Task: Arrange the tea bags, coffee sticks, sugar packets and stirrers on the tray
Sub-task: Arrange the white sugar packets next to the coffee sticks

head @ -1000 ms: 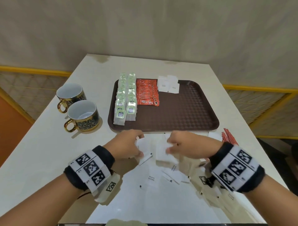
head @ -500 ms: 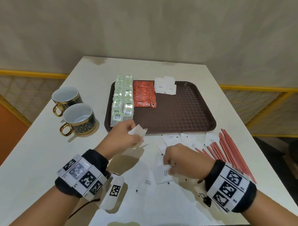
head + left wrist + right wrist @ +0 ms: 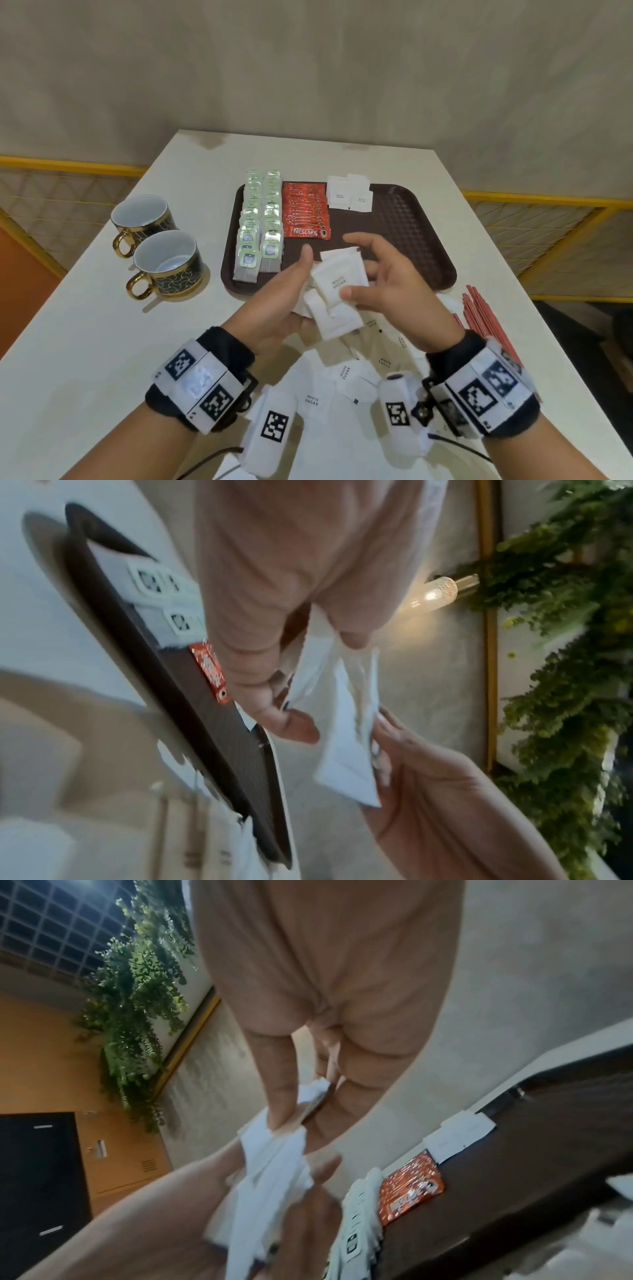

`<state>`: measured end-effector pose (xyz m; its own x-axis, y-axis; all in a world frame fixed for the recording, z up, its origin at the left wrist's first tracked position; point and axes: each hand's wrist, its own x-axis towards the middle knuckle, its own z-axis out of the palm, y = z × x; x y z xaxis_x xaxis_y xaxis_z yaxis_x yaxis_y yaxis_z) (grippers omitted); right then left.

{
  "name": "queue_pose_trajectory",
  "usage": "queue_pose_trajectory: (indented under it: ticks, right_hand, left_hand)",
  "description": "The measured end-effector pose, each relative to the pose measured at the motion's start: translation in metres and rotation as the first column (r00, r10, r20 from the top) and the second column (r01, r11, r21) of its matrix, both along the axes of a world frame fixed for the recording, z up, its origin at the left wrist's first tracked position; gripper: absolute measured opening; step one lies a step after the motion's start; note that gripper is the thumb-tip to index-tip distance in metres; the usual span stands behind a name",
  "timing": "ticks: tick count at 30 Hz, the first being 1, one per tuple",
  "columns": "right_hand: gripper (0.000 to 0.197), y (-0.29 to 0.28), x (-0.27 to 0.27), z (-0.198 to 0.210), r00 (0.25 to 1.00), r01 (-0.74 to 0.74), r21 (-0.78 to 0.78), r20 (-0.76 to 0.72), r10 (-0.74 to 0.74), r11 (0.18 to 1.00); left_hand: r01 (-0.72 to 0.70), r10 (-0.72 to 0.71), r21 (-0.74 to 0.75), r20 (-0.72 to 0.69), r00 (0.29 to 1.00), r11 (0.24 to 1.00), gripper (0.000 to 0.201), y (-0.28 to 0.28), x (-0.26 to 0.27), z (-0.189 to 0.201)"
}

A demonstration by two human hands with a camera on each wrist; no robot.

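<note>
Tea bags (image 3: 260, 219) and coffee sticks (image 3: 306, 212) lie in rows on the brown tray (image 3: 411, 240), with a few sugar packets (image 3: 347, 193) at its far edge. Both hands hold a white bundle of sugar packets (image 3: 337, 291) above the tray's near rim, left hand (image 3: 284, 298) cupped beneath, right hand (image 3: 387, 284) pinching it with thumb and fingers. More packets (image 3: 342, 377) and red stirrers (image 3: 486, 315) wait on the pale table (image 3: 85, 325), beside two cups (image 3: 157, 246), in a room with beige walls.

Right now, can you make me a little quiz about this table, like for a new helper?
1. True or false: the stirrers are on the tray.
2. What do both hands hold? A tea bags, B sugar packets, C a cup.
3. Fill in: the coffee sticks lie between the tea bags and the ____.

Key: 1 false, they lie on the table. 2 B: left hand and right hand hold sugar packets. 3 sugar packets.
</note>
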<state>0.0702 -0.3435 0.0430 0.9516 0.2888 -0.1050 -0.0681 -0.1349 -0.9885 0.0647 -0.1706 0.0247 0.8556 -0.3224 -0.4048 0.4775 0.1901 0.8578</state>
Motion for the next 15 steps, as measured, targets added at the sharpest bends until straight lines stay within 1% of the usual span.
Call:
queue_pose_trajectory:
  ticks: [1,4,5,7,9,10,11,13,15]
  right_hand:
    - [0.053,0.007,0.0,-0.002,1.0,0.019,0.0,0.0,-0.019,1.0]
    - [0.032,0.02,-0.001,-0.008,0.995,0.084,-0.056,0.066,-0.08,0.995]
    - [0.025,0.023,-0.002,-0.01,0.992,0.09,-0.098,0.101,-0.08,0.991]
    - [0.018,0.026,-0.004,-0.011,0.979,0.099,-0.231,0.196,-0.053,0.968]
    - [0.019,0.025,-0.003,-0.008,0.961,0.081,-0.36,0.276,0.023,0.929]
    - [0.023,0.022,-0.002,-0.005,0.956,0.053,-0.406,0.285,0.071,0.912]
    - [0.03,0.017,-0.001,-0.002,0.955,0.034,-0.444,0.279,0.102,0.895]
    - [0.043,0.0,0.002,0.004,0.959,0.059,-0.496,0.27,0.09,0.866]
    - [0.044,-0.025,0.003,0.008,0.96,0.112,-0.573,0.274,0.061,0.812]
  left_hand:
    - [-0.002,-0.001,-0.058,-0.044,0.999,0.998,0.055,-0.002,0.001,0.001]
    - [0.012,-0.041,-0.202,-0.14,0.989,0.979,0.067,0.0,0.003,0.005]
    - [0.008,-0.043,-0.235,-0.146,0.988,0.972,0.066,0.002,0.003,0.005]
    - [0.013,-0.051,-0.254,-0.14,0.989,0.967,0.053,0.004,0.003,0.005]
    - [0.029,-0.062,-0.239,-0.133,0.989,0.971,0.033,0.004,0.002,0.001]
    - [0.024,-0.06,-0.241,-0.144,0.988,0.97,0.028,0.004,0.001,-0.001]
    - [0.006,-0.049,-0.251,-0.164,0.985,0.968,0.029,0.004,0.001,-0.002]
    - [-0.04,-0.023,-0.285,-0.215,0.976,0.958,0.035,0.006,0.001,-0.006]
    - [-0.092,0.01,-0.308,-0.256,0.967,0.947,0.031,0.01,0.003,-0.007]
